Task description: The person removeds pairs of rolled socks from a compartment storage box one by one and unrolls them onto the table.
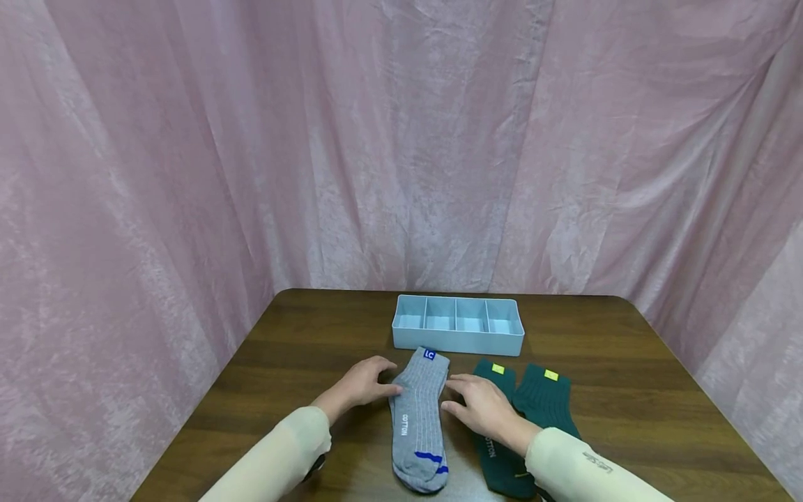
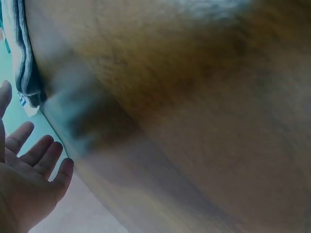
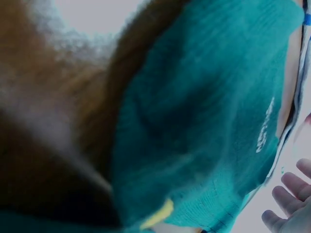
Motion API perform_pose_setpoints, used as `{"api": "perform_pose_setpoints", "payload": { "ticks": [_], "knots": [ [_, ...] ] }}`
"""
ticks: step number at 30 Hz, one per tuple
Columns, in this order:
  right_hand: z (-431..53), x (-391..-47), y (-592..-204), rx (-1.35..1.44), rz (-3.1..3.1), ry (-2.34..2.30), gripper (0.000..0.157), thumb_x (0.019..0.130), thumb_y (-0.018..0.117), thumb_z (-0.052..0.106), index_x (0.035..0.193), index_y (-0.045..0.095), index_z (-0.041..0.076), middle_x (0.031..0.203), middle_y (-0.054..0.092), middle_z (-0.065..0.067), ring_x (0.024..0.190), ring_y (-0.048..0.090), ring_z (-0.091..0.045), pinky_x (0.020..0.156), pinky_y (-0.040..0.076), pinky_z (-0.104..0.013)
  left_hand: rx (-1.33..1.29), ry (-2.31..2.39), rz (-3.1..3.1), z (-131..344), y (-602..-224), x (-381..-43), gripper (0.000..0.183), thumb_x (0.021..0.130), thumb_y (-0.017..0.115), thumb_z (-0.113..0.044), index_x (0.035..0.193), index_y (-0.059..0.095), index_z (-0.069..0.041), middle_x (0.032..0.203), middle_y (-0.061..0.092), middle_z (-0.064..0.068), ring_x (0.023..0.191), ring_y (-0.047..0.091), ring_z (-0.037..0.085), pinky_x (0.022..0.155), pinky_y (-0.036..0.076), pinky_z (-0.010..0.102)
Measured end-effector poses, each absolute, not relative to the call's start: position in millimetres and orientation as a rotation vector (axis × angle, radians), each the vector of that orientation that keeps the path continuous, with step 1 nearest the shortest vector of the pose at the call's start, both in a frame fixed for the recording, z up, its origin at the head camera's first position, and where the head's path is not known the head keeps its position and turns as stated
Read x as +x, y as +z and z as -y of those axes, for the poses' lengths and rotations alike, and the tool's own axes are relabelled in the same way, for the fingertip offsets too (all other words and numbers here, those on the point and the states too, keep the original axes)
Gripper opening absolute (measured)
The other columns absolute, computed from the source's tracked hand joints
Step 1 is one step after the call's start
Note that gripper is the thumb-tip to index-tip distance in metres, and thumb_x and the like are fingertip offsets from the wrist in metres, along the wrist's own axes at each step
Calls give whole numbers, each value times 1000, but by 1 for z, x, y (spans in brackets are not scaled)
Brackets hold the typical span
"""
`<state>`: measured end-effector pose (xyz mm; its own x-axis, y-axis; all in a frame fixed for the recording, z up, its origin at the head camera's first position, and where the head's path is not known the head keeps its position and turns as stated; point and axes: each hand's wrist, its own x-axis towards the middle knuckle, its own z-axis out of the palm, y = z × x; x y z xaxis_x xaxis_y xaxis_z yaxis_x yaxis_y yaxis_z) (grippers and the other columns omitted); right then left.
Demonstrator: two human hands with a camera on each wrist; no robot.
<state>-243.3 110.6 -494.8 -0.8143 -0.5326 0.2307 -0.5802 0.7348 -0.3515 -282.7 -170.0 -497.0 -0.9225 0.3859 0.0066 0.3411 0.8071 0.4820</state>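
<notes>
A pair of grey socks, one laid over the other, lies flat with blue toe stripes, a blue cuff label and white lettering. On their left is my left hand, fingers relaxed, its thumb at the sock edge. My right hand hovers at their right side above a dark green sock, fingers loosely bent with nothing gripped. Two green socks with yellow labels spread beneath and beside that hand, partly hidden by the forearm. The right wrist view shows the green fabric close up, with fingertips at the right edge.
Behind the grey socks stands a light blue box with several compartments in a row. Everything lies on a brown wooden table with rounded far corners. A pink curtain hangs behind and around the table.
</notes>
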Motion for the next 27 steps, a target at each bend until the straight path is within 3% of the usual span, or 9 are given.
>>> {"api": "perform_pose_setpoints", "payload": {
  "ticks": [6, 15, 27],
  "knots": [
    [-111, -249, -501, 897, 2840, 586, 42, 94, 68, 30, 125, 67, 1, 131, 61, -17, 124, 54, -36, 101, 42, -53, 508, 771, -2898, 171, -499, -278, 56, 89, 73, -43, 130, 63, -6, 131, 60, 13, 122, 54, 31, 103, 41, 50],
    [-113, -250, -504, 1116, 2873, 317, 43, 99, 60, 32, 131, 64, 4, 141, 55, -14, 135, 44, -34, 109, 31, -57, 487, 747, -2914, 171, -505, -276, 49, 89, 73, -43, 121, 68, -6, 126, 62, 14, 120, 55, 34, 103, 41, 52],
    [-109, -249, -507, 1163, 2909, 205, 46, 100, 57, 36, 135, 61, 7, 143, 53, -10, 138, 41, -31, 111, 29, -54, 519, 708, -2946, 169, -504, -274, 36, 89, 72, -40, 108, 73, -9, 114, 65, 8, 110, 58, 29, 99, 44, 50]
  ]
}}
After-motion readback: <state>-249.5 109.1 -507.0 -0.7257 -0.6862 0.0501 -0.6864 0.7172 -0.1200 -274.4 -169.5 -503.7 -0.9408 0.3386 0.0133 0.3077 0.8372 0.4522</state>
